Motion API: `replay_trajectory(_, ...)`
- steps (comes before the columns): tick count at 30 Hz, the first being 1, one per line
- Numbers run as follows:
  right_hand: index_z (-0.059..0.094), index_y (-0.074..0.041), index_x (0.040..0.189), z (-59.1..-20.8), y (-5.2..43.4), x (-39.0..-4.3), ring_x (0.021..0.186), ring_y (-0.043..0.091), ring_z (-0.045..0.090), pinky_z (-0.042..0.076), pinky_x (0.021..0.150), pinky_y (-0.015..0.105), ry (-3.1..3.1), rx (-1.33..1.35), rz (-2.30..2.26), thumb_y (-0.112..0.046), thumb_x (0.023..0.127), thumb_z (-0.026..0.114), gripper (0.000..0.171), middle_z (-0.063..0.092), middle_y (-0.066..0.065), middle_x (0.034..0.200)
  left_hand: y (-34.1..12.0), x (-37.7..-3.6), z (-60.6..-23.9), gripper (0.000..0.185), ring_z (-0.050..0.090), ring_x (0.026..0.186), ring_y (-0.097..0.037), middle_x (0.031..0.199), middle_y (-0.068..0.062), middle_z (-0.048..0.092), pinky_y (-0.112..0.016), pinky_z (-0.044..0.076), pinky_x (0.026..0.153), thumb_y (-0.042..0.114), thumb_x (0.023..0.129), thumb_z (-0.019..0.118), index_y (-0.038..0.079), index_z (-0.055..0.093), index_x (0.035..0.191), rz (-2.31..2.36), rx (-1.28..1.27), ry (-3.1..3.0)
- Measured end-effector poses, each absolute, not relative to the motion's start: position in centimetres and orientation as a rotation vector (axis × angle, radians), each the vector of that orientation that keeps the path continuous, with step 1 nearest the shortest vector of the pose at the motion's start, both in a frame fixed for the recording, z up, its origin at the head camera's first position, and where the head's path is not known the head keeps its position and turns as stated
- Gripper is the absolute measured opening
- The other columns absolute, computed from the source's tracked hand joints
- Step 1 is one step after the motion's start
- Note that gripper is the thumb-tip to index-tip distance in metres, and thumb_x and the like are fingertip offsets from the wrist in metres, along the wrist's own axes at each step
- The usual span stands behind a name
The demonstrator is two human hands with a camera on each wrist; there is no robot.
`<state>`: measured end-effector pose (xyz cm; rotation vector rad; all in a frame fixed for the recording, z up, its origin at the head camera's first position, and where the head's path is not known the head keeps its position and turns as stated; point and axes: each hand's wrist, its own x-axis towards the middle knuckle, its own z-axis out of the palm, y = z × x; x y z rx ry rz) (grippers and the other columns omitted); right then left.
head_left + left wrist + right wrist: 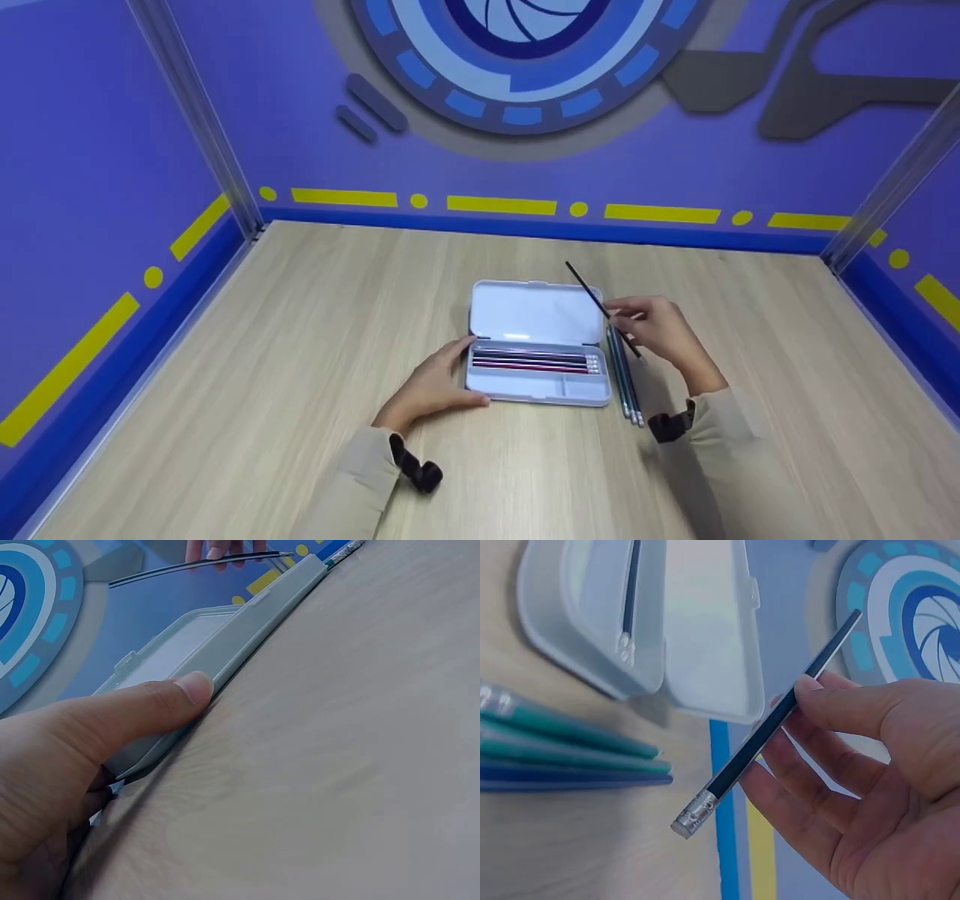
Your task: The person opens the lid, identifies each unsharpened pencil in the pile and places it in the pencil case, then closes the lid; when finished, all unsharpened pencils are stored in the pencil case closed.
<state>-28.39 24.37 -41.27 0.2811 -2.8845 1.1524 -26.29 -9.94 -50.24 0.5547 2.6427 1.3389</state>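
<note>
A white pencil case [517, 388] lies with its lid [532, 311] raised at the back. Several pencils [532, 361] lie side by side in its long rear compartment, erasers toward the right. My left hand [431, 382] holds the case by its left end, the thumb against the front wall. Between thumb and fingertips my right hand [660, 330] pinches a black pencil [761, 739], held aslant above the case's right side with its eraser end low. Beneath that hand, more pencils [626, 382] in green and blue lie on the table beside the case.
The wood-grain table [300, 315] runs back to a blue-purple panel [255, 135] with yellow dashes along its foot. Metal posts [202, 120] stand at the back corners. Each wrist wears a black camera strap [416, 469].
</note>
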Motion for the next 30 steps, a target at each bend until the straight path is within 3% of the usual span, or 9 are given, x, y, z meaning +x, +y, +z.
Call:
replay_trajectory(8, 0.071, -0.005, 0.113, -41.1, 22.4, -28.7, 0.075, 0.018, 0.06, 0.05, 0.059, 0.021, -2.885, 0.462, 1.089, 0.001, 0.089, 0.062, 0.026, 0.07, 0.017, 0.106, -10.1, -26.2, -50.1, 0.103, 0.03, 0.143, -0.031, 0.154, -0.012, 0.034, -0.047, 0.026, 0.118, 0.041, 0.064, 0.088, 0.018, 0.036, 0.149, 1.338, 0.551, 2.64)
replay_trajectory(17, 0.072, -0.008, 0.112, -40.8, 20.2, -28.8, 0.082, 0.022, 0.066, 0.054, 0.067, 0.027, -2.929, 0.605, 1.064, -0.002, 0.089, 0.063, 0.025, 0.072, 0.013, 0.103, -10.1, -26.4, -50.3, 0.101, 0.031, 0.143, -0.031, 0.154, -0.012, 0.035, -0.047, 0.029, 0.117, 0.043, 0.065, 0.087, 0.018, 0.036, 0.149, 1.311, 0.589, 2.665)
replay_trajectory(30, 0.076, -0.01, 0.104, -41.3, 17.8, -29.0, 0.081, 0.015, 0.063, 0.058, 0.076, 0.035, -3.007, 0.805, 0.926, 0.001, 0.087, 0.065, 0.023, 0.074, 0.007, 0.099, -10.1, -26.3, -50.3, 0.102, 0.031, 0.142, -0.031, 0.154, -0.012, 0.034, -0.047, 0.029, 0.117, 0.044, 0.064, 0.087, 0.019, 0.036, 0.149, 1.288, 0.582, 2.681)
